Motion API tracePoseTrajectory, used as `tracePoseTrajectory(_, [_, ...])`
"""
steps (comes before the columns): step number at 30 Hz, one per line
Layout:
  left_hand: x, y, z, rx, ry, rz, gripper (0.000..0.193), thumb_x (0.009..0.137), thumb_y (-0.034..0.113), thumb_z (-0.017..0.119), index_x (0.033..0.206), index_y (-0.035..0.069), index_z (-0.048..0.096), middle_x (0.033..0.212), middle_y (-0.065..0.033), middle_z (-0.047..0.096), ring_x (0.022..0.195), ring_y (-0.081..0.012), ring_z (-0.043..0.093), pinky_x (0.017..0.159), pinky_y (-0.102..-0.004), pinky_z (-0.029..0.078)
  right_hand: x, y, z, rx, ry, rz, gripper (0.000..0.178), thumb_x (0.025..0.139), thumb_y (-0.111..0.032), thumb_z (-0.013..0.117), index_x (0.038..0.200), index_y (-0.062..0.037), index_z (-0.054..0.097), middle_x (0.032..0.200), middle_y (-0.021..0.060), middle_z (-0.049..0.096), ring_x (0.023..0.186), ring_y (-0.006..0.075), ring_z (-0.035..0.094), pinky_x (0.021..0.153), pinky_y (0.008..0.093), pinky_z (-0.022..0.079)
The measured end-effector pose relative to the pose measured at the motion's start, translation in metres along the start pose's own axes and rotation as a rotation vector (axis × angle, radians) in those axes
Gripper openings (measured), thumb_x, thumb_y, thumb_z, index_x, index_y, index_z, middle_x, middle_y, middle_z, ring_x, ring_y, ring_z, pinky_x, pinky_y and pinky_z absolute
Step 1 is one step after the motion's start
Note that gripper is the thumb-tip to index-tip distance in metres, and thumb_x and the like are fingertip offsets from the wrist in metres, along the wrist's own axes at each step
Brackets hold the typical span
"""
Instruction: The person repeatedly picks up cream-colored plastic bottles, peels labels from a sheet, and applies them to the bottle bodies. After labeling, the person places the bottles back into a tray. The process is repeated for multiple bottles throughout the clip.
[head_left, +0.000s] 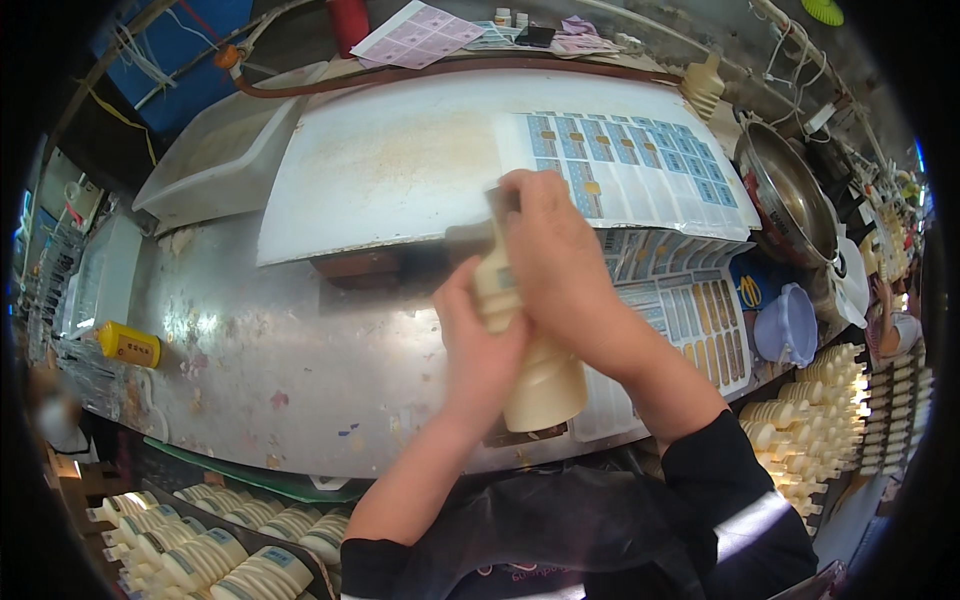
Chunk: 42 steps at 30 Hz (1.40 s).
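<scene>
beneath the cream bottle [545, 390], stained metal bench [330, 390], massed bottles [815, 410] nearby

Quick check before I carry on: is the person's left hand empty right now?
No, the left hand is wrapped around the cream bottle, its fingers and thumb against the bottle's side.
</scene>
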<state>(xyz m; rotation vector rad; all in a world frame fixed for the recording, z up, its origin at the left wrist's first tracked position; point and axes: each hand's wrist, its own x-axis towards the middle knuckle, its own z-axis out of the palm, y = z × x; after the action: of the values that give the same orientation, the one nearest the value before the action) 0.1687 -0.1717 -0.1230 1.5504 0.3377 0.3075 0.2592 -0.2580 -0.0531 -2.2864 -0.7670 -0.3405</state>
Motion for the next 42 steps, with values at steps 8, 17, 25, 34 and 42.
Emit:
tracePoseTrajectory(8, [0.009, -0.002, -0.006, -0.032, 0.020, -0.001, 0.066, 0.089, 0.022, 0.078, 0.141, 0.002, 0.043, 0.132, -0.0183, 0.049, 0.123, -0.0310, 0.051, 0.106, -0.0410, 0.043, -0.004, 0.018, 0.001, 0.020, -0.023, 0.045, 0.033, 0.096, -0.008, 0.051, 0.127, 0.0003, 0.048, 0.126, 0.0222, 0.054, 0.109, 0.0442, 0.058, 0.094, 0.0480, 0.049])
tracePoseTrajectory(17, [0.024, -0.011, -0.009, -0.264, -0.007, -0.132, 0.029, 0.107, 0.026, 0.054, 0.126, 0.005, 0.047, 0.120, -0.0068, 0.054, 0.110, -0.0150, 0.052, 0.098, -0.0322, 0.045, -0.032, 0.096, 0.015, 0.306, 0.214, 0.088, 0.029, 0.099, -0.007, 0.054, 0.127, -0.0006, 0.054, 0.119, 0.0169, 0.062, 0.107, 0.0311, 0.063, 0.095, 0.0381, 0.049])
tracePoseTrajectory(25, [0.023, -0.017, -0.010, -0.378, 0.029, -0.134, 0.021, 0.111, 0.024, 0.048, 0.124, 0.008, 0.051, 0.112, -0.0051, 0.062, 0.101, -0.0125, 0.061, 0.090, -0.0303, 0.053, -0.023, 0.060, 0.001, 0.445, 0.217, 0.171, 0.030, 0.099, -0.009, 0.050, 0.127, 0.0007, 0.052, 0.122, 0.0202, 0.060, 0.109, 0.0357, 0.061, 0.097, 0.0417, 0.048])
tracePoseTrajectory(34, [0.017, -0.005, -0.001, -0.473, 0.088, -0.157, 0.027, 0.108, 0.026, 0.051, 0.125, 0.005, 0.054, 0.115, -0.0059, 0.061, 0.106, -0.0130, 0.059, 0.090, -0.0312, 0.050, -0.003, -0.014, 0.010, 0.212, -0.007, 0.060, 0.014, 0.097, -0.008, 0.049, 0.109, -0.0006, 0.047, 0.108, 0.0255, 0.054, 0.095, 0.0463, 0.060, 0.086, 0.0534, 0.049])
tracePoseTrajectory(42, [0.023, -0.009, -0.005, -0.177, 0.045, -0.073, 0.030, 0.109, 0.028, 0.049, 0.125, 0.003, 0.049, 0.119, -0.0070, 0.054, 0.107, -0.0168, 0.053, 0.097, -0.0338, 0.045, -0.012, 0.009, -0.006, 0.188, -0.053, 0.123, 0.031, 0.092, -0.005, 0.059, 0.119, 0.0000, 0.047, 0.115, 0.0245, 0.051, 0.097, 0.0440, 0.061, 0.084, 0.0478, 0.053])
